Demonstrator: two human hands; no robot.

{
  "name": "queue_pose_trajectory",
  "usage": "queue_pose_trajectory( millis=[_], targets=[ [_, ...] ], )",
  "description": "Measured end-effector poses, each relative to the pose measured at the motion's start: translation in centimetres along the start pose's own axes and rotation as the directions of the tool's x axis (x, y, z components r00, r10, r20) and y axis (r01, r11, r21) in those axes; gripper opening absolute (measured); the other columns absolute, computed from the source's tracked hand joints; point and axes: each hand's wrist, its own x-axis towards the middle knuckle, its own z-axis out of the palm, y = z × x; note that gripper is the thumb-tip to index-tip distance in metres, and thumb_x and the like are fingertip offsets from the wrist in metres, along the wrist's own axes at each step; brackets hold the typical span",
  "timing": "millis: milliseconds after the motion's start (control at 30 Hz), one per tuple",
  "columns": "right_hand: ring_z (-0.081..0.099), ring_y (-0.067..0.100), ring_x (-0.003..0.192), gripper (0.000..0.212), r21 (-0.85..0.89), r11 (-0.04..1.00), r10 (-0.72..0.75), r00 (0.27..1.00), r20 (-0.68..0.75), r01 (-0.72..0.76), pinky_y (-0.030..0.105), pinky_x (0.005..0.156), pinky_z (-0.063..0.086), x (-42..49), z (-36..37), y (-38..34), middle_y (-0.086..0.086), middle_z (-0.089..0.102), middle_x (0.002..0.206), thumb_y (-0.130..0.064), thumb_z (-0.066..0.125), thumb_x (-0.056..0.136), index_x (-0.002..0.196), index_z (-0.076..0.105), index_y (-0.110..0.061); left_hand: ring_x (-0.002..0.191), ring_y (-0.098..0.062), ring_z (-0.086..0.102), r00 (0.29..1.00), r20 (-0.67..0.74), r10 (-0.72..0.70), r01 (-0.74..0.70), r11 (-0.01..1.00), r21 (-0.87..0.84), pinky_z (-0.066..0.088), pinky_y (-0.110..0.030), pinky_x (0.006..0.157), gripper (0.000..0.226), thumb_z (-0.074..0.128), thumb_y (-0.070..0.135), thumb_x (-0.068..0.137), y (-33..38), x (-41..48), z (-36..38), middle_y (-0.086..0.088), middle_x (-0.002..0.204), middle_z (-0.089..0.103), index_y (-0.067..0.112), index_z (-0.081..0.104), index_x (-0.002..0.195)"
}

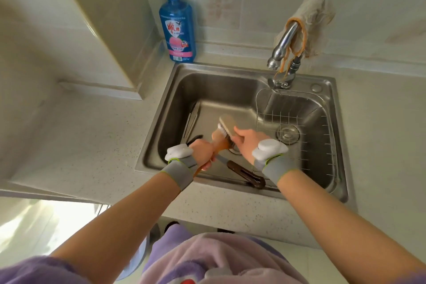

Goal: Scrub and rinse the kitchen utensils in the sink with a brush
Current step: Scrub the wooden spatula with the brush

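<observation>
Over the steel sink (161, 122), my left hand (202, 148) grips the handle of an orange wooden spatula (219, 139) that points up and away. My right hand (247, 143) holds a wooden scrubbing brush (227, 125) with its bristles against the spatula's blade. On the sink floor lie metal tongs (192, 120) at the left, a dark-handled utensil (246, 174) near the front wall, and a black utensil (196, 139) partly hidden behind my left hand.
A wire drain rack (299, 117) sits in the sink's right part over the drain (288, 134). The faucet (282, 44), draped with a cloth and rubber bands, stands at the back right. A blue dish soap bottle (177, 23) stands at the back left.
</observation>
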Motion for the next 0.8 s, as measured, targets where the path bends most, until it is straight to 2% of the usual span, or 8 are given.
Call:
queue_pose_trajectory(
  millis=[67, 200, 333, 367, 500, 634, 734, 800],
  targets=[
    [0.048, 0.032, 0.128, 0.047, 0.019, 0.995, 0.096, 0.995, 0.0, -0.096, 0.032, 0.101, 0.04, 0.4, -0.7, 0.4, 0.008, 0.047, 0.144, -0.036, 0.035, 0.101, 0.147, 0.032, -0.026, 0.024, -0.006, 0.039, 0.999, -0.028, 0.015, -0.013, 0.997, 0.075, 0.033, -0.018, 0.038, 0.036, 0.041, 0.013, 0.095, 0.4, 0.3, -0.3, 0.005, 0.033, 0.047, 0.011, 0.048, 0.06],
    [0.058, 0.032, 0.115, 0.045, 0.004, 0.993, -0.119, 0.992, -0.031, 0.12, 0.03, 0.088, 0.046, -2.9, 1.6, -2.0, 0.007, 0.06, 0.13, -0.04, 0.04, 0.098, 0.142, 0.038, -0.034, 0.019, -0.012, 0.035, 1.0, 0.006, 0.001, -0.001, 1.0, 0.01, 0.031, -0.014, 0.035, 0.041, 0.037, 0.012, 0.098, 0.8, 0.7, -2.0, -0.004, 0.033, 0.045, 0.005, 0.046, 0.058],
    [0.054, 0.033, 0.12, 0.047, 0.067, 0.991, 0.121, 0.988, -0.092, -0.115, 0.032, 0.093, 0.044, -0.1, -0.3, -1.5, 0.009, 0.056, 0.135, -0.039, 0.037, 0.1, 0.145, 0.035, -0.029, 0.017, -0.011, 0.035, 0.988, 0.152, -0.016, 0.025, 0.998, -0.055, 0.029, -0.01, 0.035, 0.043, 0.028, 0.013, 0.102, 1.0, 0.5, -3.5, -0.002, 0.029, 0.044, 0.005, 0.039, 0.061],
    [0.055, 0.034, 0.119, 0.047, 0.052, 0.991, 0.126, 0.987, -0.098, -0.121, 0.033, 0.093, 0.045, -0.3, -0.3, -1.9, 0.011, 0.058, 0.133, -0.038, 0.036, 0.1, 0.146, 0.034, -0.028, 0.017, -0.012, 0.035, 0.984, 0.178, -0.012, 0.03, 0.995, -0.098, 0.029, -0.01, 0.035, 0.044, 0.026, 0.014, 0.103, 1.1, 0.5, -3.9, -0.001, 0.028, 0.045, 0.006, 0.039, 0.062],
    [0.061, 0.032, 0.108, 0.046, -0.016, 0.996, -0.09, 0.988, -0.122, 0.089, 0.031, 0.08, 0.047, -3.3, 2.0, -4.7, 0.008, 0.066, 0.119, -0.041, 0.039, 0.098, 0.143, 0.036, -0.035, 0.019, -0.01, 0.032, 0.994, 0.097, 0.056, -0.038, 0.984, -0.174, 0.024, -0.008, 0.034, 0.038, 0.034, 0.013, 0.099, 0.9, 0.7, -5.0, -0.001, 0.035, 0.046, 0.007, 0.043, 0.063],
    [0.056, 0.033, 0.118, 0.047, 0.065, 0.991, 0.129, 0.974, -0.185, -0.119, 0.034, 0.093, 0.045, -1.0, -0.2, -4.0, 0.009, 0.06, 0.13, -0.04, 0.036, 0.099, 0.146, 0.033, -0.031, 0.034, -0.009, 0.036, 0.992, 0.123, 0.035, -0.005, 0.972, -0.236, 0.028, -0.015, 0.04, 0.033, 0.038, 0.012, 0.097, 1.6, 0.4, -5.3, 0.001, 0.047, 0.043, 0.01, 0.044, 0.065],
    [0.061, 0.033, 0.107, 0.046, -0.045, 0.999, -0.013, 0.975, -0.22, 0.003, 0.033, 0.081, 0.048, -3.0, 1.3, -6.1, 0.009, 0.066, 0.118, -0.04, 0.037, 0.099, 0.145, 0.033, -0.035, 0.024, -0.007, 0.031, 0.956, 0.294, -0.015, 0.124, 0.926, -0.355, 0.025, -0.014, 0.036, 0.034, 0.03, 0.015, 0.101, 2.3, 0.2, -5.9, 0.0, 0.053, 0.039, 0.01, 0.043, 0.07],
    [0.061, 0.032, 0.107, 0.046, -0.038, 0.998, -0.048, 0.974, -0.222, 0.04, 0.032, 0.081, 0.048, -3.4, 1.6, -6.7, 0.008, 0.066, 0.119, -0.042, 0.038, 0.098, 0.144, 0.034, -0.037, 0.021, -0.007, 0.03, 0.936, 0.35, -0.031, 0.182, 0.895, -0.408, 0.023, -0.009, 0.03, 0.034, 0.027, 0.016, 0.102, 2.5, 0.7, -6.3, 0.0, 0.042, 0.04, 0.011, 0.042, 0.072]
  ],
)
